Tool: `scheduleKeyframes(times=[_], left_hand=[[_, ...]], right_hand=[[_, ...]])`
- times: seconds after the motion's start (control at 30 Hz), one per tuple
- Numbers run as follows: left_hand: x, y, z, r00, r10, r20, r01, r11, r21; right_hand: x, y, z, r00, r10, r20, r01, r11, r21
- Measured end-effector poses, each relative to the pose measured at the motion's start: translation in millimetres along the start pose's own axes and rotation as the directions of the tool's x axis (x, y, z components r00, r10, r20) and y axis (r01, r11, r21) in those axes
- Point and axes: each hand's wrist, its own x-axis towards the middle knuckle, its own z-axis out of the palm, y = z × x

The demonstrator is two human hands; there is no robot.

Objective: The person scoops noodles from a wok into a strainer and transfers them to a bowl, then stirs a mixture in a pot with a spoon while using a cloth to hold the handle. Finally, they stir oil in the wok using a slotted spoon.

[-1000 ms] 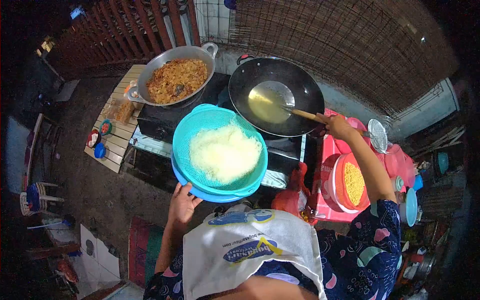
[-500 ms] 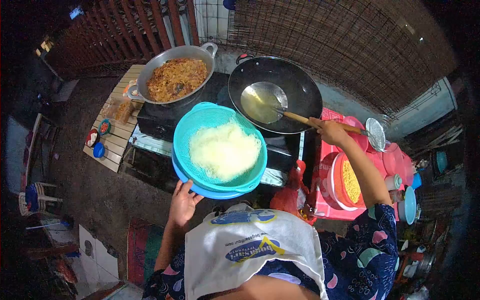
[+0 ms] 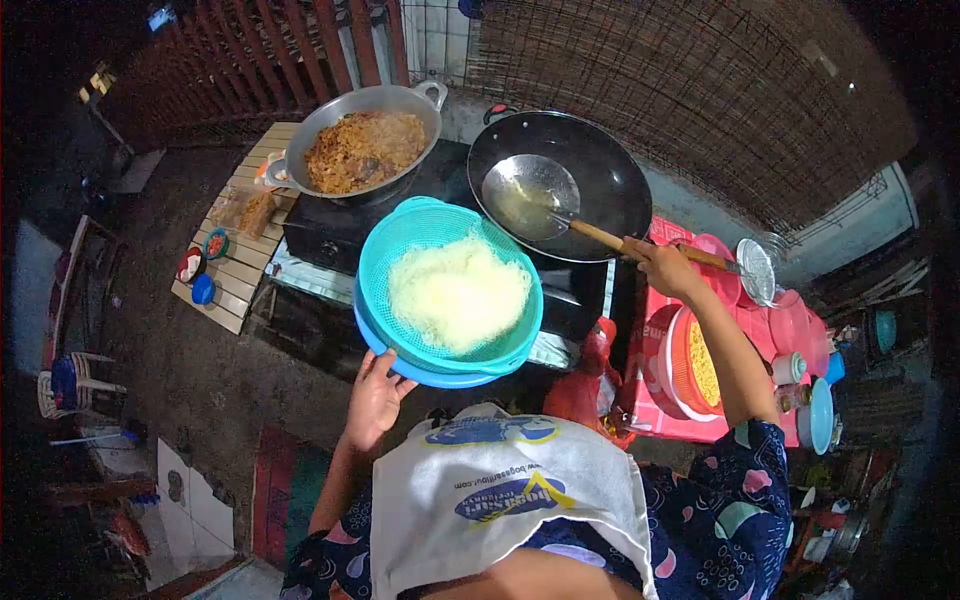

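My right hand [image 3: 672, 270] is closed round the wooden handle of a spatula [image 3: 597, 236], whose metal end dips into oil [image 3: 530, 208] at the bottom of a black wok [image 3: 610, 165]. Down at the lower left of a teal colander [image 3: 378, 255], my left hand [image 3: 376, 398] grips the rim of the blue basin [image 3: 425, 376] beneath it, thumb on the edge and some fingers hidden below. Pale thin noodles [image 3: 462, 295] lie heaped in the colander. Behind it, a two-handled metal pan [image 3: 425, 100] holds browned food [image 3: 362, 150].
The black stove [image 3: 330, 235] carries both pans. On the right, a pink-covered table [image 3: 650, 400] bears an orange basket [image 3: 692, 362] of yellow food and a metal strainer [image 3: 757, 268]. A slatted wooden table [image 3: 225, 295] with small bowls stands left. A red plastic bag [image 3: 580, 390] hangs near the stove.
The whole view has shifted slightly, so things appear a little further right and up. Both hands keep their grips, and the spatula stays in the wok.
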Motion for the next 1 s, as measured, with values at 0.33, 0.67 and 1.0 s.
scheduleKeyframes(times=[0.33,0.67,1.0], left_hand=[[-2.6,0.2,2.7,1.0,0.024,0.019,-0.024,1.0,0.006],[-2.5,0.9,5.7,0.999,0.001,-0.032,-0.001,1.0,-0.014],[1.4,-2.7,-5.2,1.0,-0.013,-0.003,0.013,1.0,-0.001]], right_hand=[[-9.1,8.0,1.9,0.997,-0.047,-0.067,0.047,0.999,-0.005],[-22.6,-23.4,-20.8,0.996,0.083,0.021,-0.081,0.993,-0.089],[-31.2,-17.2,-13.1,0.997,0.029,-0.078,-0.028,1.0,0.007]])
